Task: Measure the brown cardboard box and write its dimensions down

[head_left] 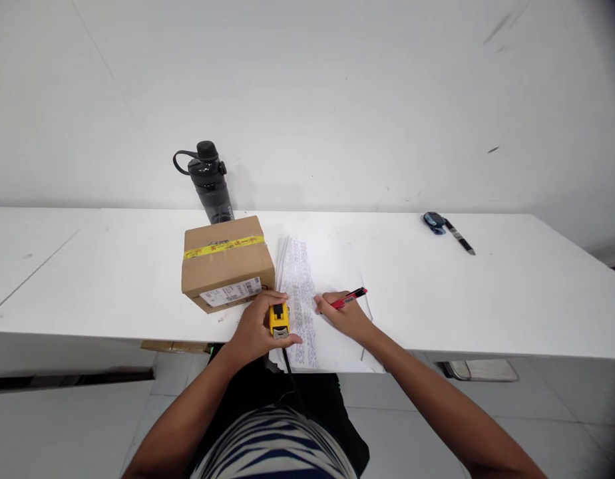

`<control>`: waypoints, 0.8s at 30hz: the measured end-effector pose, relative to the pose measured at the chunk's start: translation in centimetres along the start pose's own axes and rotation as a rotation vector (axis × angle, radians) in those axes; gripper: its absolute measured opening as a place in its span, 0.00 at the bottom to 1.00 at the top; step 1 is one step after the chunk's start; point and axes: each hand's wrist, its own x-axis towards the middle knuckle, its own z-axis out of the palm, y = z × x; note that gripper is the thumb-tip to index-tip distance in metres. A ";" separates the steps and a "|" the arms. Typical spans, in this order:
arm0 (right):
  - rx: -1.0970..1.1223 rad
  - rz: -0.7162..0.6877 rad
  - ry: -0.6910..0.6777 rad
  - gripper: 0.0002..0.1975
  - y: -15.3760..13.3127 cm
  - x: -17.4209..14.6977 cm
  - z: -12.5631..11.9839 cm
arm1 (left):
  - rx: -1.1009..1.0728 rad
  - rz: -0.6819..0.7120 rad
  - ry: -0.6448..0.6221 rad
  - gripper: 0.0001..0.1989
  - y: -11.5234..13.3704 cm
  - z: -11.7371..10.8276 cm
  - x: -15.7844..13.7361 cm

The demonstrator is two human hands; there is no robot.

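My left hand point(257, 329) grips a yellow and black tape measure point(279, 319) just in front of a cardboard box point(226, 263) sealed with yellow tape and carrying a white label. A black strap hangs from the tape measure toward my body. My right hand point(345, 318) holds a red pen point(350, 298), its writing end at my fingertips on a sheet of paper point(332, 276) with a column of handwriting. The two hands lie close together near the table's front edge.
A dark water bottle point(210, 181) stands behind the box by the white wall. A blue object with a black pen-like tool point(446, 229) lies at the far right of the white table point(487, 299). Tiled floor shows below the table edge.
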 end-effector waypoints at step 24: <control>-0.028 0.025 0.047 0.22 -0.2 -0.2 -0.1 | -0.020 -0.043 0.004 0.31 -0.4 0.5 -0.6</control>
